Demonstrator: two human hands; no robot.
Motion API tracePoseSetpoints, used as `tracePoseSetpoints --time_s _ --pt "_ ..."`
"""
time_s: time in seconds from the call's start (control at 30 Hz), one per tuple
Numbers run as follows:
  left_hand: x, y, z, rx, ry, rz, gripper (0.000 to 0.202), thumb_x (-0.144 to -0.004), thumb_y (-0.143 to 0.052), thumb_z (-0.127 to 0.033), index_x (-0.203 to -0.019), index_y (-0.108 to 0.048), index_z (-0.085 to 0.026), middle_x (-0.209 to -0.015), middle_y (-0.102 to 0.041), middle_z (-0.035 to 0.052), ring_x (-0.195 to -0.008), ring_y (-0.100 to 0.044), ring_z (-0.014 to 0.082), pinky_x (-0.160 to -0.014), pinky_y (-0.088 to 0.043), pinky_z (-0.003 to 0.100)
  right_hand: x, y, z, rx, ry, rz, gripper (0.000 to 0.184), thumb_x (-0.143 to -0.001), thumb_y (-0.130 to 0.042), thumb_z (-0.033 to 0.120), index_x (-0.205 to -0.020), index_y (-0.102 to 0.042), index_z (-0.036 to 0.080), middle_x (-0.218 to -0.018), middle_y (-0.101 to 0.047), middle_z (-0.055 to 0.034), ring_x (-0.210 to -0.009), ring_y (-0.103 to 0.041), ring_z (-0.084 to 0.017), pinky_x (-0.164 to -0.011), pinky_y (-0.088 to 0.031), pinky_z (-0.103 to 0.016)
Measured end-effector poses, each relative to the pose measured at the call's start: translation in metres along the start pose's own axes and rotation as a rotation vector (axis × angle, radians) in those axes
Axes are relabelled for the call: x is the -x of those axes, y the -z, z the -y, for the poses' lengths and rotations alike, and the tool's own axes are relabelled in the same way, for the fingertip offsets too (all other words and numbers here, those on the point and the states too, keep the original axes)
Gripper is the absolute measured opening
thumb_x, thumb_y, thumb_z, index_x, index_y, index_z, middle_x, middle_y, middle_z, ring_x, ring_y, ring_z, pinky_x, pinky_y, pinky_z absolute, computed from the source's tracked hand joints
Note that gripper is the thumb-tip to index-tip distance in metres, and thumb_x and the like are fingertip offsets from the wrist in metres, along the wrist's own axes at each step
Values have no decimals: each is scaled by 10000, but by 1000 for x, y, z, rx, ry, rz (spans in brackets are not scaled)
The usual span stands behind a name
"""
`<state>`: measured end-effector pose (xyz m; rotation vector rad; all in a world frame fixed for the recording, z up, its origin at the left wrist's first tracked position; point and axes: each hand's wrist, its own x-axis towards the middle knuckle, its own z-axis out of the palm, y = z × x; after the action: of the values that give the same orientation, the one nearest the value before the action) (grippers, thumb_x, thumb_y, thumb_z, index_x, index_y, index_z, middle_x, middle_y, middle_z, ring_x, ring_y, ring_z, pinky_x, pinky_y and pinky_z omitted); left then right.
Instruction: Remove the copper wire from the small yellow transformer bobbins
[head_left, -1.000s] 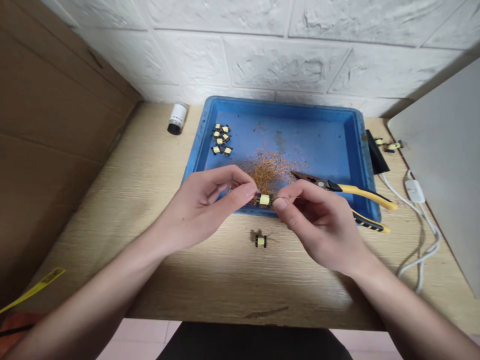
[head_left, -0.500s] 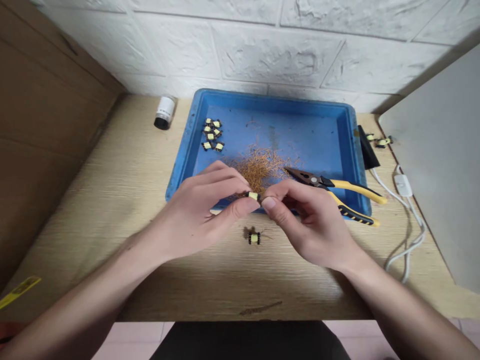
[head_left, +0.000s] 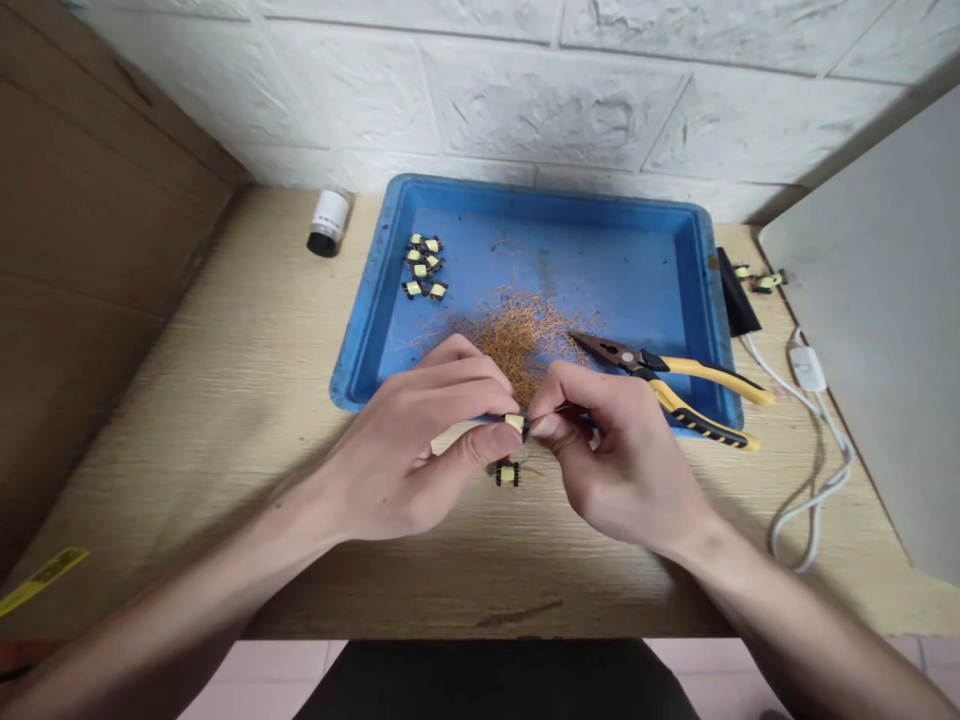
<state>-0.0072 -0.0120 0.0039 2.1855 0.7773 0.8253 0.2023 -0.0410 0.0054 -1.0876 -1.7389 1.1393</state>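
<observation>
Between the thumb and fingers of my left hand [head_left: 427,440] is a small transformer [head_left: 514,424] with yellow tape round its middle and black ends. My right hand [head_left: 607,440] pinches a thin copper-coloured wire [head_left: 564,409] at the transformer's right side. A second transformer [head_left: 508,474] lies on the table just below my fingers, with fine wires sticking out to its right. Beyond my hands, a heap of copper wire clippings [head_left: 514,335] lies in the blue tray [head_left: 540,190].
Long-nose pliers [head_left: 637,362] with yellow and black handles rest across the tray's right front corner. Several transformers [head_left: 424,262] sit in the tray's left part. A white bottle with a black cap [head_left: 328,222] lies at the back left. A white cable [head_left: 836,470] runs down the right.
Both hands have moved slightly toward me, bringing the held transformer lower, close above the one on the table. More of the wire in my right fingers now shows.
</observation>
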Motion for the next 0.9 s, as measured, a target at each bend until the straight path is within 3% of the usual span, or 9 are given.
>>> tracePoseSetpoints --time_s 0.33,0.67,0.8,0.9 --pt "2 -2 -1 -231 -141 -75 126 -1014 -633 -191 -902 -672 -234 -886 -772 24 -854 -616 222 -839 -522 378 -2 3 5 71 -34 -3 268 -804 -555 -32 -722 -524 221 -655 -604 50 -610 -497 -110 -575 -351 -257" --pt "4 -1 2 -97 -149 -17 178 -1005 -629 -175 -846 -630 -256 -849 -741 11 -827 -547 223 -814 -498 406 0 1 5 73 19 75 308 -806 -546 -101 -758 -551 203 -680 -631 70 -600 -497 -75 -547 -334 -222" --pt "4 0 1 -36 -135 13 144 -1026 -626 -183 -891 -639 -230 -862 -721 8 -805 -554 194 -861 -475 394 -2 7 8 32 -36 133 289 -844 -578 -91 -806 -595 195 -723 -676 66 -642 -555 -73 -574 -371 -215" --pt "2 2 2 46 -35 51 214 -1087 -592 -272 -886 -654 -233 -833 -700 -6 -804 -583 187 -872 -470 378 -3 16 8 -64 -118 195 200 -953 -642 20 -862 -657 197 -766 -714 50 -679 -589 -86 -615 -418 -230"
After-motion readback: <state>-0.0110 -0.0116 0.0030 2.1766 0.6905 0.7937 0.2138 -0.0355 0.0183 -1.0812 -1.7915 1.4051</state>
